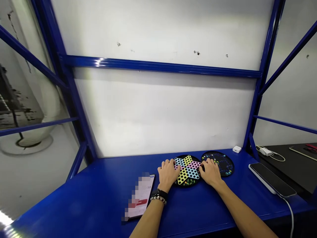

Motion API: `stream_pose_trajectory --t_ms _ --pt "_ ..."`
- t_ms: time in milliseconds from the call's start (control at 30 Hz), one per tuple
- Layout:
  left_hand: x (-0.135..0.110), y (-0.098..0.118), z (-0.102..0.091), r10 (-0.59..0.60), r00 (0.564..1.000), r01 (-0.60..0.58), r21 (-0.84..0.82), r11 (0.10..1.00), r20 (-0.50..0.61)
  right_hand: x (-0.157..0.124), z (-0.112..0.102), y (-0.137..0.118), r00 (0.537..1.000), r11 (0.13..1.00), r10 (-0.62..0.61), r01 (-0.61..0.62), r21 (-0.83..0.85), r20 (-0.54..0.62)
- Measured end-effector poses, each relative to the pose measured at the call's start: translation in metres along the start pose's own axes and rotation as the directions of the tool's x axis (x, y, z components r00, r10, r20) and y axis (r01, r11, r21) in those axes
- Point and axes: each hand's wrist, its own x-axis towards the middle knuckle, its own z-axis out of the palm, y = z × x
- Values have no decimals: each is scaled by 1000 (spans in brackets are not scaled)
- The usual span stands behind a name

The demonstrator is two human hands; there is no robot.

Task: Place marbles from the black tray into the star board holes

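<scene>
A star-shaped Chinese checkers board (187,169) with yellow, blue and pink points and dark holes lies over a round black tray (179,184). Small colored pieces (190,181) show in the tray below the star. My left hand (168,172), with a dark watch and a beaded bracelet at the wrist, grips the board's left point with bent fingers. At the opposite point, my right hand (210,172) holds the board's right edge. Some fingertips are hidden. Just behind the right hand is a second round black tray (232,165) with small pieces in it.
A phone (142,198) with a lit screen lies left of my left forearm. Toward the right are a white case (237,149) and a dark phone (272,178) with a white cable. Blue metal bars (160,65) frame the blue tabletop (99,191) before a white wall.
</scene>
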Motion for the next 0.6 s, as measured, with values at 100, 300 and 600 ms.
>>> stream_pose_trajectory --t_ms 100,300,600 --pt "1 -1 3 -22 1000 22 11 1000 -6 -1 1 1 999 1000 -28 28 -2 22" --pt "1 -2 6 -33 999 33 0 999 22 0 -3 -4 999 999 -32 32 -11 2" --pt "1 -2 5 -36 999 36 10 999 37 -1 2 -4 997 998 -56 57 -5 61"
